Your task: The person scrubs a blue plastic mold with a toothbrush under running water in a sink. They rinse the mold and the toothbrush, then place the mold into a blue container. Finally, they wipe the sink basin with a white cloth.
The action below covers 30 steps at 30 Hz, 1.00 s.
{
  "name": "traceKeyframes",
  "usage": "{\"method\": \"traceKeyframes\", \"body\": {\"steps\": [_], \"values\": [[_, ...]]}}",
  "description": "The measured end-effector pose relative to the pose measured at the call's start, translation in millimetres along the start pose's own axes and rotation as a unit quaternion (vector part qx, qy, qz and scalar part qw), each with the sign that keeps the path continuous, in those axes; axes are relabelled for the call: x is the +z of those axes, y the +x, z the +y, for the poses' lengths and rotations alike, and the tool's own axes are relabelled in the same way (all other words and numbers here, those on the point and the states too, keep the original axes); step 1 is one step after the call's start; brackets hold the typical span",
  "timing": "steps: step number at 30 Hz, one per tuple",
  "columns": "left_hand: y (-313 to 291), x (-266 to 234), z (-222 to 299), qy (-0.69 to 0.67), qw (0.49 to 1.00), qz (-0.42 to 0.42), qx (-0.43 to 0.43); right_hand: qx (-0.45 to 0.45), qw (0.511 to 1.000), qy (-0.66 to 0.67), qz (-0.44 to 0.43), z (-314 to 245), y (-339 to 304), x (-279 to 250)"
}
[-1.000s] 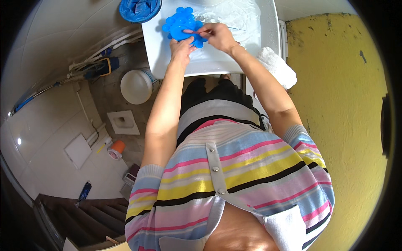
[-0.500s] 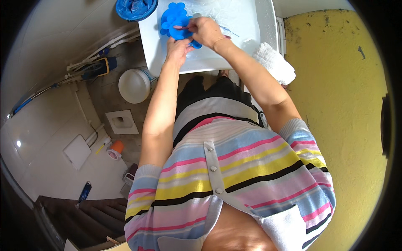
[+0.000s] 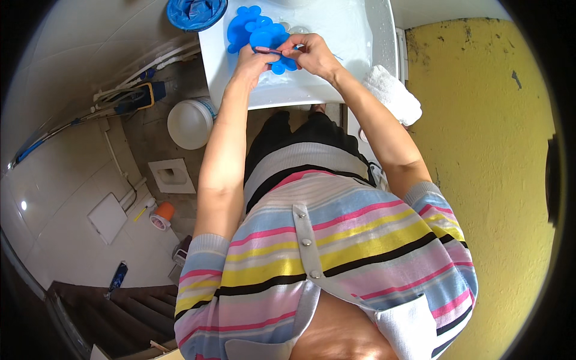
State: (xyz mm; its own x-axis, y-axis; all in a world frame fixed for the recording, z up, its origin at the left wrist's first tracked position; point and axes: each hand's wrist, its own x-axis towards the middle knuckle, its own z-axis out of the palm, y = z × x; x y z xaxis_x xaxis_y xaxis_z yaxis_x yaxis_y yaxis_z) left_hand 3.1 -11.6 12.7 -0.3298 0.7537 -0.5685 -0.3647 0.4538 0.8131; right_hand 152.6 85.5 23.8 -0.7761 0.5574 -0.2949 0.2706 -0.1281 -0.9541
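Both my hands are over a white sink (image 3: pixel 288 101). My left hand (image 3: pixel 251 66) is closed on the near edge of a blue flower-shaped piece (image 3: pixel 268 37) with rounded lobes. My right hand (image 3: pixel 313 55) pinches a slim pinkish-red stick, like a toothbrush (image 3: pixel 264 50), which lies across the blue piece towards my left fingers. A second blue lobed piece (image 3: pixel 239 31) is just behind and to the left. Small clear round items (image 3: pixel 297 29) sit beyond my right fingers, too small to name. My fingers hide part of the blue piece.
A blue-lined bin (image 3: pixel 197 13) stands left of the sink, and a white bucket (image 3: pixel 189 125) is on the floor below. A white towel (image 3: pixel 393 96) hangs at the sink's right edge. The yellow wall (image 3: pixel 480 150) is close on my right.
My right hand has moved right and slightly down with the pinkish stick. The held blue piece has shifted a little right and nearer, apart from the other blue piece. My left hand has come slightly nearer.
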Motion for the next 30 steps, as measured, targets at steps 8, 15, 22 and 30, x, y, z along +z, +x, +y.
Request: {"method": "traceKeyframes", "body": {"steps": [8,15,22,30], "values": [[10,-3,-2,0.019,0.999,-0.008,-0.034,-0.119,0.965,-0.179,0.147,12,24,21],[6,0,-6,0.029,0.999,0.017,-0.034,-0.142,0.972,-0.171,0.075,11,14,19],[1,9,-19,0.040,0.998,0.024,-0.053,0.037,0.927,-0.283,0.242,28,36,-18],[10,-1,-44,0.119,0.976,-0.005,-0.181,0.200,0.890,-0.306,0.273,64,19,-43]]}}
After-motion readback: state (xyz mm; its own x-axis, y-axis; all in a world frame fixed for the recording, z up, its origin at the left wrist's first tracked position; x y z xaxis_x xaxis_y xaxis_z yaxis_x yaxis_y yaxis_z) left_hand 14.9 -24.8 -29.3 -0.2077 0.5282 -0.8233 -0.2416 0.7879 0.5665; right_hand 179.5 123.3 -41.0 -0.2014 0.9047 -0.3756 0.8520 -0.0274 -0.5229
